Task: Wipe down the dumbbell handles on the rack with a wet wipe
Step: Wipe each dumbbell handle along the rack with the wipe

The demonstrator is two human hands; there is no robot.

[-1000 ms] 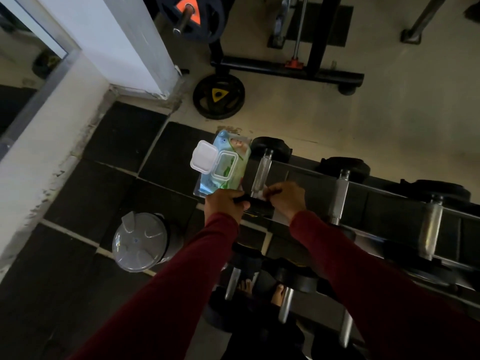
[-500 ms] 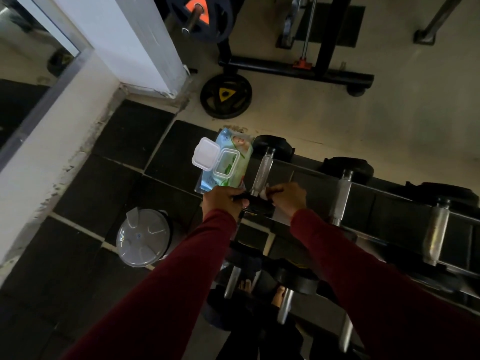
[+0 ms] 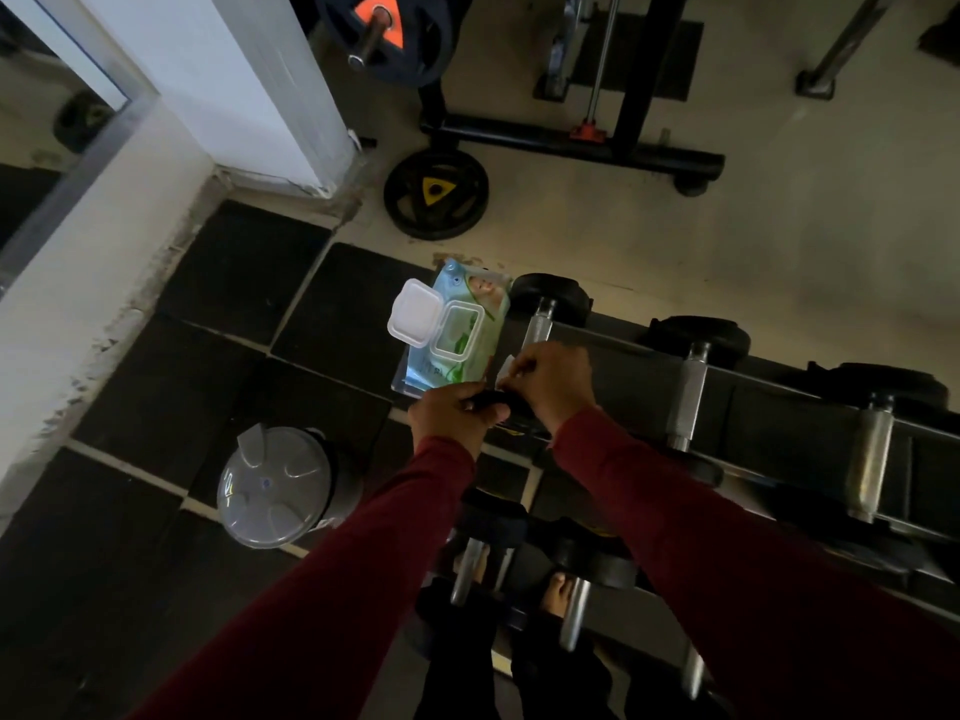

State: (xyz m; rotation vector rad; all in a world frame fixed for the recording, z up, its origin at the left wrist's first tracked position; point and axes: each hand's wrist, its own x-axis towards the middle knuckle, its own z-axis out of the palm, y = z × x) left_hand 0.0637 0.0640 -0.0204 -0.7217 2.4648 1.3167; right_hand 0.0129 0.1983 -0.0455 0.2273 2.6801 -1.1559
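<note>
- The left hand (image 3: 451, 415), in a dark red sleeve, has its fingers curled around the near black head of the leftmost dumbbell (image 3: 537, 324) on the rack's top tier.
- The right hand (image 3: 553, 379), also in a red sleeve, pinches a small white wet wipe (image 3: 503, 367) against the lower part of that dumbbell's metal handle; only a corner of the wipe shows past the fingers.
- The two hands sit just beside each other, nearly touching, over the near end of the dumbbell.
- The dumbbell rack (image 3: 769, 402) runs from the centre toward the right edge; two more dumbbells with knurled metal handles lie on its top tier, to the right of the one being gripped.
- A lower tier below the forearms carries further dumbbells, partly hidden by the sleeves.
- The wet wipe pack (image 3: 467, 335), pale blue and green, rests at the left end of the rack just beside the gripped dumbbell, its white flip lid standing open to the left.
- A round grey bin (image 3: 275, 485) with a translucent lid stands on the dark floor tiles left of the rack.
- A black weight plate (image 3: 436, 194) with a yellow triangle lies on the pale floor farther off.
</note>
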